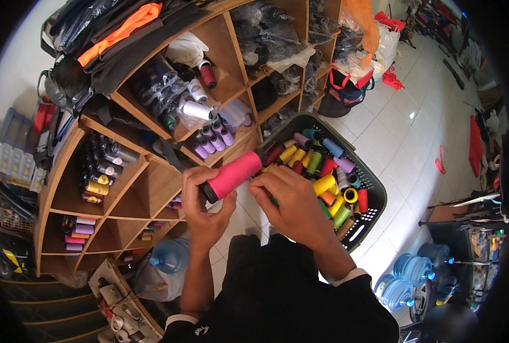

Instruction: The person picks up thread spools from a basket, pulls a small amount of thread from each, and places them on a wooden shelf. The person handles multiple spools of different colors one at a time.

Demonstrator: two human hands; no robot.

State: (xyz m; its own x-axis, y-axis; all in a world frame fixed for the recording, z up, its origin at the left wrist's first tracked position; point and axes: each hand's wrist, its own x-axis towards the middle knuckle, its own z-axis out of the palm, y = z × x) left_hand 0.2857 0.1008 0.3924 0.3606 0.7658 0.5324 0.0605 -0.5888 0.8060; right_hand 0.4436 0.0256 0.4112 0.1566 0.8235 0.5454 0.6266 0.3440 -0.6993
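Note:
A large spool of bright pink thread (231, 176) with black ends lies tilted across my left hand (202, 197), whose fingers and thumb grip its lower left end. Close to the spool's other end is my right hand (293, 200), its fingers curled and pinched together. Whatever sits between those fingertips is hidden or too fine to make out. Just beyond and to the right stands a dark plastic basket (378, 191) with a perforated side. It holds many thread spools, among them a yellow spool (324, 184), a blue spool (333, 147) and a red spool (363, 201).
A wooden cubby shelf (143, 166) at the left holds purple spools (214, 139), white spools (197, 110) and plastic-wrapped bundles. Bags (351, 86) sit at the far end. Blue water jugs (411, 268) stand at the lower right, another jug (170, 255) by the shelf, all on white tiles.

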